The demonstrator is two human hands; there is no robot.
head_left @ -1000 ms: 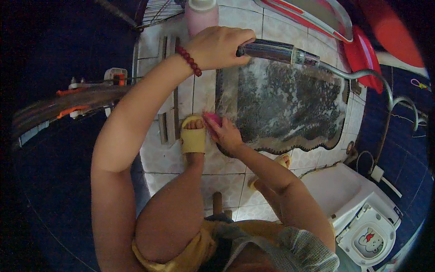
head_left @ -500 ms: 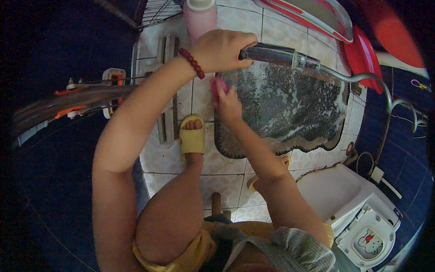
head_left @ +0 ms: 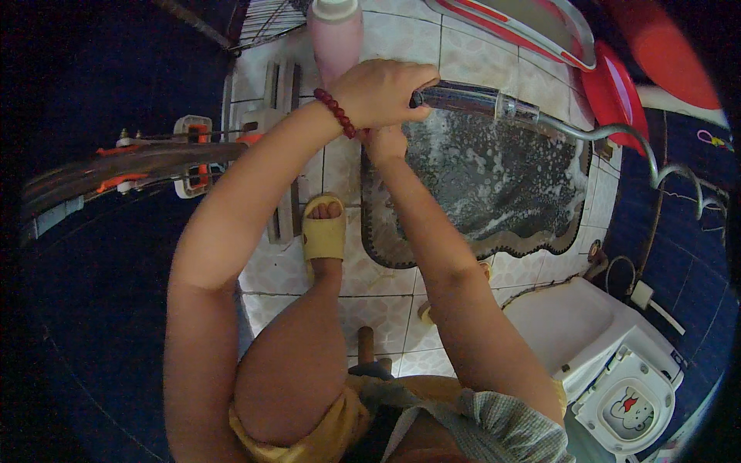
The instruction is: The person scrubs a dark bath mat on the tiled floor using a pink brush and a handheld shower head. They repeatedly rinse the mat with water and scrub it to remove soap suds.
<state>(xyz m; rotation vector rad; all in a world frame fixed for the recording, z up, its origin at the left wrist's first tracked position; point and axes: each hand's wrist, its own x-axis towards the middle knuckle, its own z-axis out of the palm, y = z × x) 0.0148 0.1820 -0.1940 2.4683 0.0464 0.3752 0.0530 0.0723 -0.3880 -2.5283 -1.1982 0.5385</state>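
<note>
so the right hand has slid up the left edge of the soapy dark mat on the tiled floor, from the near corner a second ago to just under the left hand, which probably puts the work at the far left corner. its fingers are mostly hidden, can't tell if they're pinching the pink scrubber seen earlier. the left hand's stay wrapped round the shower handle, metal hose trailing right
</note>
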